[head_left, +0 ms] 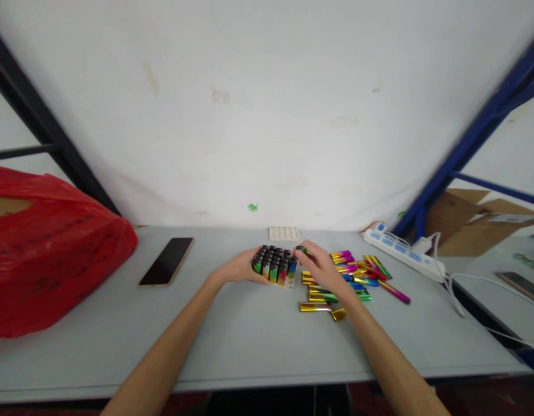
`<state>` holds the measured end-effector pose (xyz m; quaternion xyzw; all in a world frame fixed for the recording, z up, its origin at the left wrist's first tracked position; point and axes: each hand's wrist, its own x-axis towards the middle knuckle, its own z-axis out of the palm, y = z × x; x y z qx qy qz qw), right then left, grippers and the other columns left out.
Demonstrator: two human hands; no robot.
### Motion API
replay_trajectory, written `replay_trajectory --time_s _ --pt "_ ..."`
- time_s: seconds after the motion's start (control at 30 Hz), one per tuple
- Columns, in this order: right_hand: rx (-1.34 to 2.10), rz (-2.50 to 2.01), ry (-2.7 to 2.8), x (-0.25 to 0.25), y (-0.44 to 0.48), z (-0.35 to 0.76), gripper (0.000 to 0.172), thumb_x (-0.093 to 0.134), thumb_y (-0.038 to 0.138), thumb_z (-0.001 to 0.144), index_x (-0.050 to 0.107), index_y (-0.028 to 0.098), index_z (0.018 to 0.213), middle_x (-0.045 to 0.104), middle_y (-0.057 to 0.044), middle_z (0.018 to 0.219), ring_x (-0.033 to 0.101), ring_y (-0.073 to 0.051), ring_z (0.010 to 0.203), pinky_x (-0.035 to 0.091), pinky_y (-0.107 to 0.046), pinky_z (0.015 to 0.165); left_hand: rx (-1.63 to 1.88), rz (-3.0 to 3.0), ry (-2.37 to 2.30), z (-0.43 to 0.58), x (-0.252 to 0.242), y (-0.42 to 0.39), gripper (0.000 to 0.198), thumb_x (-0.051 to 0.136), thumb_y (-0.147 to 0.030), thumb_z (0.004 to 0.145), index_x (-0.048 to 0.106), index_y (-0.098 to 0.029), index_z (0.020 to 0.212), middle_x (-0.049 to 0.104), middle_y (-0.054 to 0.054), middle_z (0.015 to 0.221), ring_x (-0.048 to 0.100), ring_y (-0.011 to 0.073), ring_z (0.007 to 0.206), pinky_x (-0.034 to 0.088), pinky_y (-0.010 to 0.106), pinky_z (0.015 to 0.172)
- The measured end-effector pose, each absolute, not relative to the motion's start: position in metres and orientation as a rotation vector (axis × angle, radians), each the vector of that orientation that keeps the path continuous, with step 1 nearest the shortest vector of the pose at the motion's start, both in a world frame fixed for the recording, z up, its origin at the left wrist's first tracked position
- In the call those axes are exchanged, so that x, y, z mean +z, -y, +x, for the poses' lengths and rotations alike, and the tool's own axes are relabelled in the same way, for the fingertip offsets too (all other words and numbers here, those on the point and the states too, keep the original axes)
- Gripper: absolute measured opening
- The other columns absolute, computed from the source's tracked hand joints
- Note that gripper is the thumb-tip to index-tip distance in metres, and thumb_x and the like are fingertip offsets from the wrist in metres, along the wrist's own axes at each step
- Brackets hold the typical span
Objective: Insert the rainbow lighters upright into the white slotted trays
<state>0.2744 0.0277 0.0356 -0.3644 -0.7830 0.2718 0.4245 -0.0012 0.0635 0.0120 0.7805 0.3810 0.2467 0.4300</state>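
A block of colourful lighters (275, 266) stands upright in a white tray on the grey table. My left hand (238, 268) cups the left side of this block, fingers pressed against it. My right hand (321, 263) is at the block's right edge, its fingers pinched on a dark-topped lighter (301, 251) held just above the tray. Under and right of my right wrist lies a loose pile of shiny lighters (357, 274), gold, pink, green and blue.
A second white tray (284, 233) lies behind the block by the wall. A black phone (167, 261) lies at the left, beside a bulging red plastic bag (45, 248). A white power strip (403, 249) with cables and a cardboard box (474, 222) are at the right.
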Motion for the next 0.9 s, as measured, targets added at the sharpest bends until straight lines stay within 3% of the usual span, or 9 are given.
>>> replay_trajectory --time_s 0.17,0.3,0.43,0.63,0.77,0.9 --pt "0.440 -0.958 2.075 0.038 -0.028 0.280 0.047 0.050 0.054 0.105 0.057 0.021 0.074 0.050 0.000 0.071 0.049 -0.016 0.069 0.040 -0.029 0.065 0.615 1.940 -0.944 -0.001 0.011 -0.064 0.086 0.096 -0.037 0.060 0.062 -0.018 0.136 0.072 0.008 0.135 0.065 0.0330 0.126 0.050 0.042 0.110" --pt "0.512 -1.040 2.146 0.032 -0.029 0.281 0.034 0.056 0.051 0.103 0.069 0.021 0.096 0.054 0.004 0.063 0.048 -0.013 0.056 0.038 -0.026 0.058 0.603 1.948 -0.961 -0.001 0.015 -0.062 0.083 0.096 -0.037 0.060 0.062 -0.018 0.134 0.073 0.008 0.133 0.066 0.0332 0.124 0.052 0.042 0.108" --pt "0.528 -1.048 2.205 0.029 -0.029 0.281 0.024 0.064 0.045 0.098 0.066 0.022 0.104 0.060 0.005 0.065 0.054 -0.013 0.057 0.039 -0.026 0.059 0.604 1.946 -0.960 0.000 0.017 -0.061 0.082 0.096 -0.037 0.060 0.063 -0.018 0.132 0.073 0.008 0.133 0.066 0.0333 0.124 0.052 0.041 0.106" --pt "0.626 -1.012 2.229 0.029 -0.029 0.280 0.025 0.069 0.045 0.095 0.061 0.023 0.104 0.060 0.006 0.068 0.056 -0.014 0.060 0.042 -0.025 0.060 0.615 1.939 -0.951 0.000 0.016 -0.061 0.084 0.097 -0.037 0.058 0.063 -0.018 0.133 0.073 0.007 0.132 0.066 0.0328 0.123 0.052 0.040 0.106" --pt "0.590 -1.045 2.172 0.036 -0.029 0.287 0.027 0.060 0.049 0.101 0.064 0.022 0.103 0.060 0.005 0.067 0.055 -0.013 0.059 0.042 -0.025 0.061 0.620 1.933 -0.939 0.000 0.015 -0.061 0.085 0.096 -0.041 0.060 0.063 -0.018 0.134 0.073 0.008 0.133 0.065 0.0321 0.125 0.052 0.041 0.108" --pt "0.402 -1.196 2.148 0.036 -0.039 0.308 0.026 0.049 0.039 0.106 0.067 0.021 0.104 0.063 0.002 0.068 0.058 -0.016 0.063 0.043 -0.028 0.067 0.621 1.934 -0.915 -0.001 0.013 -0.062 0.087 0.096 -0.043 0.060 0.062 -0.018 0.135 0.072 0.008 0.136 0.064 0.0323 0.127 0.050 0.042 0.111"
